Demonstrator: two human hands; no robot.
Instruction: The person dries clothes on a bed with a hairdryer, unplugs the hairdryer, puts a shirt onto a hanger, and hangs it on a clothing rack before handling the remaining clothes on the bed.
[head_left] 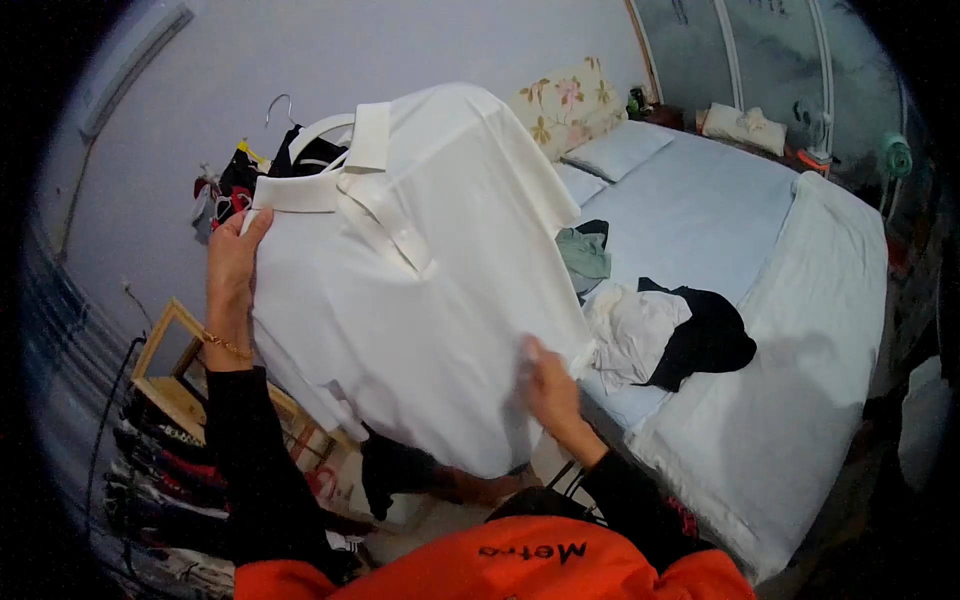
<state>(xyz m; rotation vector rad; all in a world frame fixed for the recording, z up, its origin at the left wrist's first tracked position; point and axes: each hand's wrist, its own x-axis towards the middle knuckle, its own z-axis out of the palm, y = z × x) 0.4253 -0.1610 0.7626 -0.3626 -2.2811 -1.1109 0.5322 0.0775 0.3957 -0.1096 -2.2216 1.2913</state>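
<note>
A white polo shirt [390, 300] with a buttoned placket hangs in front of me on a white hanger [322, 128], whose metal hook rises above the collar. My left hand [236, 258] is closed on the shirt at the shoulder beside the collar, thumb in front and fingers mostly behind. Lower down, my right hand [556, 392] grips the cloth near the side of the shirt. Its thumb points up along the front, and its other fingers are partly hidden. The shirt's front faces me, fairly smooth.
A bed [700, 210] with pale blue bedding stands to the right. On it lie a dark and white garment pile [690, 335], a grey-green garment [585, 252] and a pillow [620, 148]. Clothes on a rack [165, 470] and a wooden frame [165, 395] are at lower left.
</note>
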